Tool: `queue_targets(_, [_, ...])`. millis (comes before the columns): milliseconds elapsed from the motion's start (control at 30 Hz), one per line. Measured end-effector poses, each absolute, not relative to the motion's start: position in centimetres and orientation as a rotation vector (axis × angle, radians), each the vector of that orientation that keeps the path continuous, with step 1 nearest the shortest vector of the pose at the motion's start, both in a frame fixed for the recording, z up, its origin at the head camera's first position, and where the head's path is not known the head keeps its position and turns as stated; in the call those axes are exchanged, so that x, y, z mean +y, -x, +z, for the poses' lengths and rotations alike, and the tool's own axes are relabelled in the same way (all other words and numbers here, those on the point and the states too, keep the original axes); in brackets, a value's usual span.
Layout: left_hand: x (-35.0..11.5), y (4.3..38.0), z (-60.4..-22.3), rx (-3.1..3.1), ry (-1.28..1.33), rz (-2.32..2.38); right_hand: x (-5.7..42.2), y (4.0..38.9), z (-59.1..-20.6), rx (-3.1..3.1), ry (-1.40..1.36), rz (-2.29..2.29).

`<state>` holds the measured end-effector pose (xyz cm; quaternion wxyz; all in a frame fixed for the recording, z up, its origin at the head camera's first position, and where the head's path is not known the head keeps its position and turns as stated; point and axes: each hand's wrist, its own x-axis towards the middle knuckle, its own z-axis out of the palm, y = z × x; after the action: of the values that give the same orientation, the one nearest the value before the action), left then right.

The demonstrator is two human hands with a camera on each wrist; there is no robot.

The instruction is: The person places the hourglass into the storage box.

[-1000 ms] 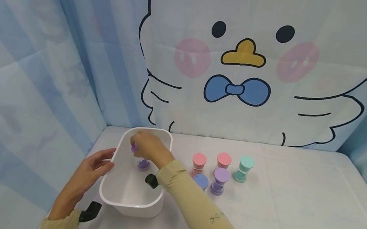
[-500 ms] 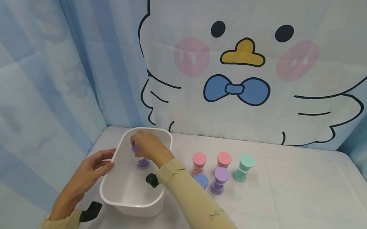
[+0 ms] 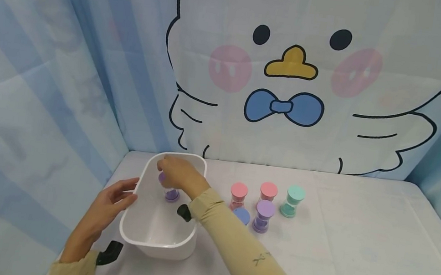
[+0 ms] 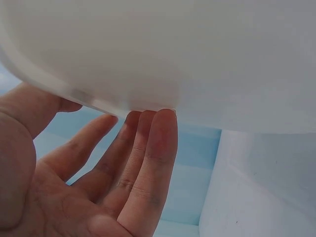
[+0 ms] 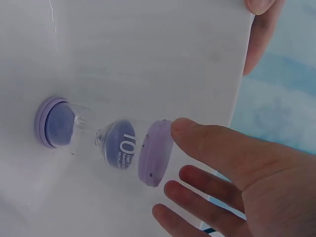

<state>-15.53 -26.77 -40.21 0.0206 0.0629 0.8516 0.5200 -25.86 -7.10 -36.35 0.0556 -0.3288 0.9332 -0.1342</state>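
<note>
A person's right hand (image 3: 178, 174) pinches the cap of a purple hourglass (image 5: 118, 143) inside a white bin (image 3: 152, 225), toward the bin's twelve o'clock. The left hand (image 3: 110, 201) holds the rim at nine o'clock, thumb over it, fingers nearly straight outside. Five more hourglasses (image 3: 265, 209) stand on the white table (image 3: 376, 248) at three o'clock.

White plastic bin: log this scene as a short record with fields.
container: white rectangular plastic bin
inside: clear hourglass with purple caps, marked 10
right hand: thumb against its upper cap; grip unclear
left hand: thumb over bin rim, fingers outside
on white table: two pink-capped hourglasses, blue-capped hourglass, purple-capped hourglass, green-capped hourglass
</note>
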Motion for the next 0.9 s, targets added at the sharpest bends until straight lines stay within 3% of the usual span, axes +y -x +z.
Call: queue_targets(900, [-26.6,15.5,-40.1,2.639,-0.135,1.593,-3.7,24.9,-33.0,2.905,1.074,-0.347])
